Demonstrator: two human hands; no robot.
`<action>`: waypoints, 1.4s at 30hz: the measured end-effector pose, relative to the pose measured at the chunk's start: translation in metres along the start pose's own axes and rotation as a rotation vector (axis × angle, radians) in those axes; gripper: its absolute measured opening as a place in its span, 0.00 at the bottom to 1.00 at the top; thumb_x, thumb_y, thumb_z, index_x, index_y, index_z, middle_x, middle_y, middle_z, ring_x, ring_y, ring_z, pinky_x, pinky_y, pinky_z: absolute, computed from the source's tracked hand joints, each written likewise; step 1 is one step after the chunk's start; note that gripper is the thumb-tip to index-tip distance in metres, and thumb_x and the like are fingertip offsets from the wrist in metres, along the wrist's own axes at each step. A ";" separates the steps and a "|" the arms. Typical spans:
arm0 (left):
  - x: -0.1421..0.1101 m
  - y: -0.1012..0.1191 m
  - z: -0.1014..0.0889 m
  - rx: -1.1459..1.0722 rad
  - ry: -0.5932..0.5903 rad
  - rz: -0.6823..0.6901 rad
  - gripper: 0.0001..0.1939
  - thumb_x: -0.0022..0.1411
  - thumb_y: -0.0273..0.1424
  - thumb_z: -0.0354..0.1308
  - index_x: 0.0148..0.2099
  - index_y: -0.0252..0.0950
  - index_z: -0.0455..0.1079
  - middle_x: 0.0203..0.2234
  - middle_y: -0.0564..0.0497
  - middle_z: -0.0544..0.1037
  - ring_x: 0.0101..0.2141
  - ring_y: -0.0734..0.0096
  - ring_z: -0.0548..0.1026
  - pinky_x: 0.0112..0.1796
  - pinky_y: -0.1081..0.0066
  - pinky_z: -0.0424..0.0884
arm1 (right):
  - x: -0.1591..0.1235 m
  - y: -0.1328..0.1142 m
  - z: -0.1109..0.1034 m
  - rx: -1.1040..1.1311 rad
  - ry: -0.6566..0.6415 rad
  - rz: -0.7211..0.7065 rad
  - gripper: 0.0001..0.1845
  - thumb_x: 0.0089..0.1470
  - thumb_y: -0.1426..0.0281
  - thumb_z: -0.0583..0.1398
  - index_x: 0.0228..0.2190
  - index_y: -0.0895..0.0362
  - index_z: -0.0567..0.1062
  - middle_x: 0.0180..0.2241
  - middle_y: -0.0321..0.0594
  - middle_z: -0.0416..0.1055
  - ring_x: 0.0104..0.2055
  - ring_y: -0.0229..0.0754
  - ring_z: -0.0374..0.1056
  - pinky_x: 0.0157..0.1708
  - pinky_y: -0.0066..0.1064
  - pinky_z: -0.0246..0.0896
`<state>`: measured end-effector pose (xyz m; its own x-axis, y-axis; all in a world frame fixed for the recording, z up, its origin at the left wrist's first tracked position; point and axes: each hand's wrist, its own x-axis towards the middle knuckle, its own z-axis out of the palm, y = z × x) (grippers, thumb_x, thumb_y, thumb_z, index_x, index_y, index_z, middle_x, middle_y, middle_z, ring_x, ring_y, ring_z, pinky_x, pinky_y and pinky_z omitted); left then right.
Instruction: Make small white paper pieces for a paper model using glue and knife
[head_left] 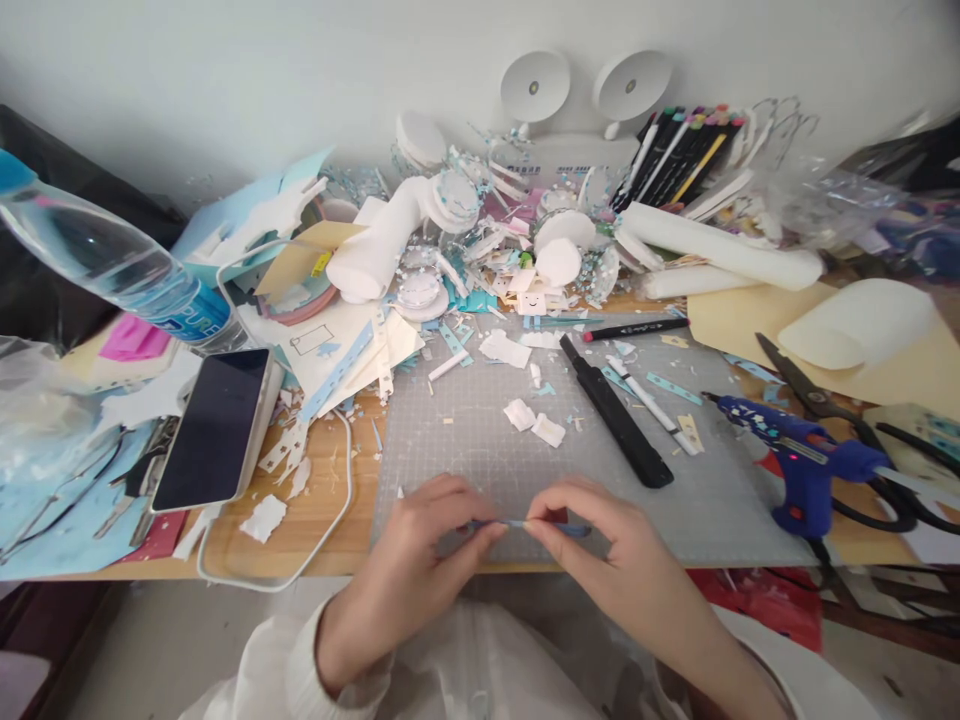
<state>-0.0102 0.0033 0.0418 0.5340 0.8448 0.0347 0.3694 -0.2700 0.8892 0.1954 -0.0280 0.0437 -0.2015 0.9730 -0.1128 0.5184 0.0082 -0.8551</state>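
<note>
Both my hands meet at the near edge of a grey cutting mat (pixel 480 420). My left hand (pixel 416 560) and my right hand (pixel 600 550) each pinch one end of a thin blue paper strip (pixel 517 523), which lies level between the fingertips. The fingers of both hands are curled closed on it. Small white paper scraps (pixel 534 420) lie on the mat just beyond my hands.
A black craft knife (pixel 616 412), a white pen (pixel 651 404) and a black marker (pixel 636 328) lie on the mat. A blue glue gun (pixel 806 465) and black scissors (pixel 832 420) sit at right. A phone (pixel 216 425) and a water bottle (pixel 112 262) lie at left. Paper clutter fills the back.
</note>
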 end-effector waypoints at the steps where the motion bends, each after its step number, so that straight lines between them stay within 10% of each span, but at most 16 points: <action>1: 0.000 -0.001 0.001 0.000 -0.001 -0.005 0.08 0.67 0.29 0.56 0.37 0.36 0.76 0.28 0.49 0.76 0.31 0.70 0.72 0.33 0.72 0.67 | 0.000 0.000 0.000 0.003 0.005 0.001 0.07 0.60 0.70 0.57 0.30 0.53 0.72 0.31 0.34 0.71 0.37 0.39 0.67 0.39 0.30 0.61; 14: -0.006 -0.008 -0.004 0.087 0.107 -0.145 0.13 0.66 0.30 0.55 0.30 0.34 0.73 0.23 0.51 0.74 0.26 0.72 0.71 0.28 0.74 0.65 | 0.008 0.020 0.002 -0.031 0.088 0.063 0.08 0.60 0.69 0.56 0.29 0.54 0.73 0.32 0.36 0.73 0.36 0.40 0.68 0.38 0.30 0.63; 42: -0.033 -0.035 0.014 0.472 0.214 0.058 0.09 0.68 0.24 0.52 0.44 0.38 0.72 0.35 0.49 0.76 0.35 0.68 0.71 0.39 0.65 0.66 | 0.016 0.029 0.006 -0.204 0.017 0.040 0.08 0.60 0.72 0.55 0.30 0.54 0.71 0.32 0.37 0.72 0.36 0.42 0.68 0.37 0.34 0.62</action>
<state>-0.0299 -0.0220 0.0033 0.4146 0.8845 0.2140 0.6728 -0.4563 0.5823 0.2025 -0.0132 0.0144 -0.1642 0.9773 -0.1342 0.6836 0.0146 -0.7297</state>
